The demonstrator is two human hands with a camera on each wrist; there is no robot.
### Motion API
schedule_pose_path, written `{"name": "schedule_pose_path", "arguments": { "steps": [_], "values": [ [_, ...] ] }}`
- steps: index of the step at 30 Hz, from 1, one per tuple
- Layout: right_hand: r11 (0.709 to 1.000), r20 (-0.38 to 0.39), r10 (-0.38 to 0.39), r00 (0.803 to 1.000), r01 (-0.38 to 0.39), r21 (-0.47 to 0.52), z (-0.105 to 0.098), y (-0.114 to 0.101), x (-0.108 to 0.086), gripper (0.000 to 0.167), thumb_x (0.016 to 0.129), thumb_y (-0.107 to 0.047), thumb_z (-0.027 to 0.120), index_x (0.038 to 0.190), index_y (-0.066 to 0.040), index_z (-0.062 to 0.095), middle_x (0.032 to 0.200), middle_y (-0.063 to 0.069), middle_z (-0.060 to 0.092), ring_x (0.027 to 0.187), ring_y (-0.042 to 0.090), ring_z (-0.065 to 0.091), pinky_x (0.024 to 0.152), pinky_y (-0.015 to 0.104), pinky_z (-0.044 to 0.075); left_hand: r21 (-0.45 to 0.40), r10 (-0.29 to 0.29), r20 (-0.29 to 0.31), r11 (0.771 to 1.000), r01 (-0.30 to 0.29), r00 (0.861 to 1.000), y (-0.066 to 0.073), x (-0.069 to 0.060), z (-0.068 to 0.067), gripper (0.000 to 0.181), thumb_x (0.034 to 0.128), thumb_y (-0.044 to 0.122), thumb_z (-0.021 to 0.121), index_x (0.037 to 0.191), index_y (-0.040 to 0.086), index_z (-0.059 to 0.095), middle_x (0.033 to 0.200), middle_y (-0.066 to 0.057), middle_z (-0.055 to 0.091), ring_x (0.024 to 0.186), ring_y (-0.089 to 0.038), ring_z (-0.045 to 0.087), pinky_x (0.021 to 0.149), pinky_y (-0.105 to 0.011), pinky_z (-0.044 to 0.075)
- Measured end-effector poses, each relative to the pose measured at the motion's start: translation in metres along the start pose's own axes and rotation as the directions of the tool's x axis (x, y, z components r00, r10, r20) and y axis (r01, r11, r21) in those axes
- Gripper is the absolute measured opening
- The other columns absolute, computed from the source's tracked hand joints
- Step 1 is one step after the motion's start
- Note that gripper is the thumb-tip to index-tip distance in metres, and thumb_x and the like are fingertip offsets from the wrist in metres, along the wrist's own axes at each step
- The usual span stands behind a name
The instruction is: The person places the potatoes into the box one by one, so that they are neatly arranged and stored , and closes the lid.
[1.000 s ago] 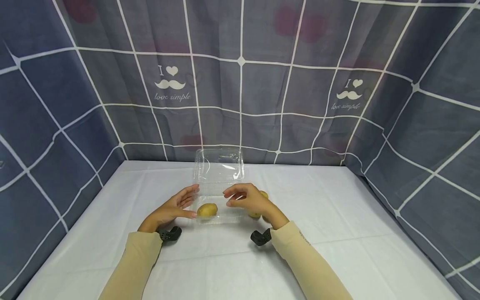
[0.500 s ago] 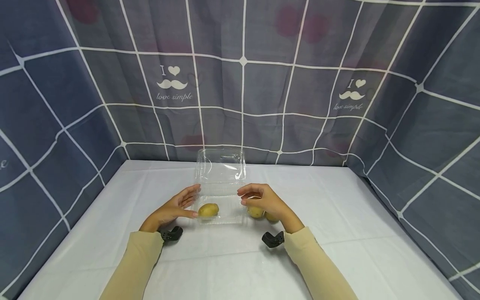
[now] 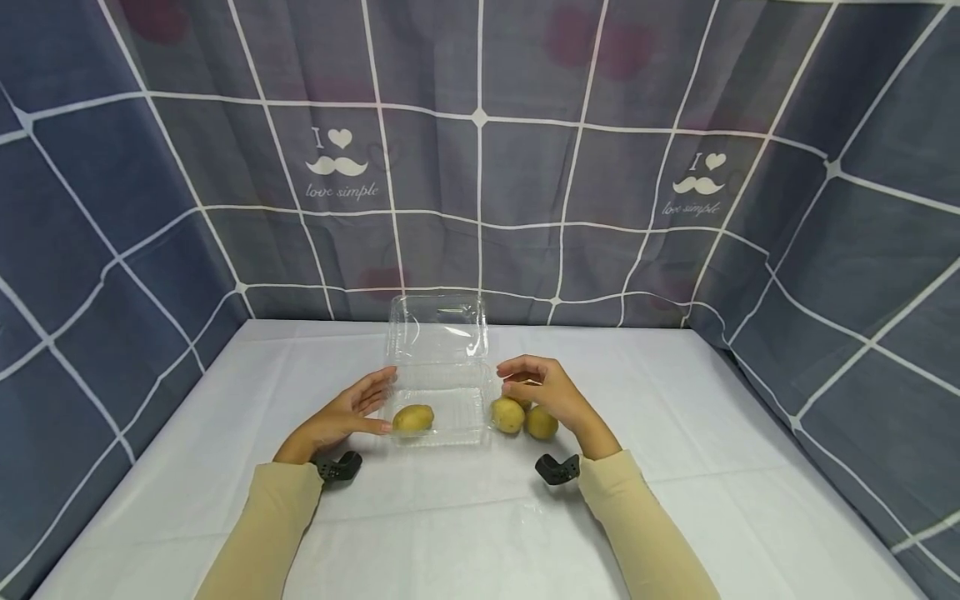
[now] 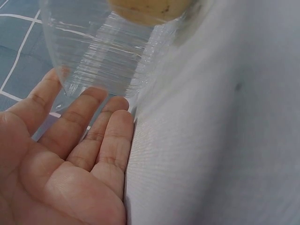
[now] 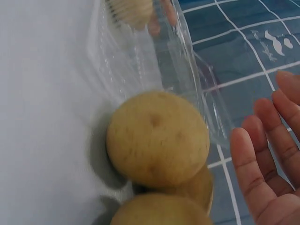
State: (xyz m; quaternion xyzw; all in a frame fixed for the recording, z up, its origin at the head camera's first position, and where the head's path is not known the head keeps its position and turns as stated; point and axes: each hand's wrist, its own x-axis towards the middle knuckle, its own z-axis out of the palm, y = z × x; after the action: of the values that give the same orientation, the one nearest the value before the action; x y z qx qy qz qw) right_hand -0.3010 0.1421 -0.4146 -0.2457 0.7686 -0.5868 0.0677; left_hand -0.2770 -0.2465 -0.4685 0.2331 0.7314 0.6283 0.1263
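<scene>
I'm resting my loose, empty left hand [image 3: 337, 421] at the left edge of the clear clamshell [image 3: 459, 410] — hovering my right hand [image 3: 553, 393], likewise, by potatoes [image 3: 507, 415] — bracing lightly should help.

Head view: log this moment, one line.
left hand: at box | right hand: empty, near three potatoes | box: open, one potato inside

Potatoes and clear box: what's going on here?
A person's left grip is at the left side of the clear box, its lid standing open at the back. One potato lies inside. The right grip, holding nothing, hovers by three more potatoes on the white table, just right of the box.
</scene>
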Motion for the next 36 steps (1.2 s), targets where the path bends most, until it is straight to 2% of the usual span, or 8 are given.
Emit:
{"name": "schedule_pose_path", "arguments": {
  "steps": [8, 12, 15, 18, 21, 26, 36],
  "values": [
    [1.000, -0.099, -0.006, 0.995, 0.004, -0.014, -0.010, 0.015, 0.002, 0.029, 0.101, 0.003, 0.069, 0.127, 0.014, 0.069, 0.131, 0.033, 0.069, 0.106, 0.014, 0.069, 0.094, 0.021, 0.055, 0.003, -0.011, -0.005, 1.000, 0.011, 1.000, 0.001, 0.000, 0.000, 0.107, 0.0883, 0.003, 0.086, 0.169, -0.007, 0.016, 0.175, -0.034, 0.011, 0.160, -0.057, 0.012, 0.111, -0.006, 0.034],
    [0.999, -0.172, 0.011, 0.985, -0.017, -0.031, -0.012, 0.022, 0.004, 0.028, 0.100, 0.004, 0.071, 0.126, 0.015, 0.069, 0.128, 0.031, 0.070, 0.116, 0.031, 0.069, 0.097, 0.022, 0.054, 0.007, -0.015, -0.007, 1.000, 0.016, 1.000, 0.001, -0.001, 0.000, 0.107, 0.0881, 0.003, 0.086, 0.169, -0.007, 0.017, 0.175, -0.034, 0.011, 0.160, -0.057, 0.012, 0.112, -0.006, 0.034],
    [0.998, -0.219, 0.045, 0.975, -0.053, -0.032, -0.014, 0.025, 0.004, 0.030, 0.099, 0.004, 0.071, 0.127, 0.015, 0.069, 0.131, 0.028, 0.070, 0.128, 0.043, 0.063, 0.106, 0.032, 0.054, 0.006, -0.017, -0.007, 1.000, 0.017, 1.000, 0.002, -0.001, 0.000, 0.107, 0.0878, 0.002, 0.086, 0.169, -0.008, 0.016, 0.175, -0.035, 0.011, 0.160, -0.057, 0.013, 0.112, -0.006, 0.034],
    [0.995, -0.246, 0.086, 0.965, -0.098, -0.035, -0.015, 0.028, 0.003, 0.031, 0.099, 0.003, 0.072, 0.128, 0.014, 0.069, 0.134, 0.026, 0.069, 0.133, 0.047, 0.058, 0.113, 0.045, 0.051, 0.006, -0.017, -0.006, 1.000, 0.017, 1.000, 0.002, 0.000, 0.000, 0.107, 0.0878, 0.001, 0.086, 0.169, -0.008, 0.016, 0.175, -0.035, 0.011, 0.160, -0.057, 0.013, 0.112, -0.007, 0.034],
    [0.989, -0.234, 0.126, 0.964, -0.141, -0.051, -0.017, 0.031, 0.003, 0.034, 0.099, 0.000, 0.073, 0.130, 0.012, 0.068, 0.136, 0.025, 0.068, 0.133, 0.046, 0.057, 0.113, 0.047, 0.049, 0.007, -0.015, -0.003, 1.000, 0.015, 1.000, 0.002, 0.000, 0.000, 0.107, 0.0878, 0.001, 0.086, 0.169, -0.008, 0.017, 0.175, -0.035, 0.011, 0.160, -0.057, 0.013, 0.113, -0.007, 0.034],
    [0.979, -0.133, 0.198, 0.971, -0.203, -0.030, -0.021, 0.041, 0.002, 0.042, 0.102, -0.002, 0.071, 0.140, 0.013, 0.061, 0.142, 0.029, 0.064, 0.132, 0.042, 0.059, 0.106, 0.038, 0.052, 0.007, -0.014, -0.004, 1.000, 0.014, 1.000, 0.002, -0.001, 0.000, 0.107, 0.0878, 0.002, 0.086, 0.169, -0.008, 0.016, 0.175, -0.035, 0.011, 0.160, -0.057, 0.013, 0.112, -0.006, 0.034],
    [0.961, -0.026, 0.275, 0.961, -0.275, 0.026, -0.027, 0.052, 0.001, 0.054, 0.097, -0.002, 0.074, 0.147, 0.010, 0.056, 0.147, 0.024, 0.061, 0.133, 0.036, 0.058, 0.111, 0.040, 0.048, 0.006, -0.023, -0.009, 1.000, 0.023, 1.000, 0.003, -0.001, 0.001, 0.107, 0.0876, 0.002, 0.086, 0.169, -0.008, 0.017, 0.175, -0.035, 0.013, 0.160, -0.056, 0.013, 0.112, -0.007, 0.034]
  ]
}}
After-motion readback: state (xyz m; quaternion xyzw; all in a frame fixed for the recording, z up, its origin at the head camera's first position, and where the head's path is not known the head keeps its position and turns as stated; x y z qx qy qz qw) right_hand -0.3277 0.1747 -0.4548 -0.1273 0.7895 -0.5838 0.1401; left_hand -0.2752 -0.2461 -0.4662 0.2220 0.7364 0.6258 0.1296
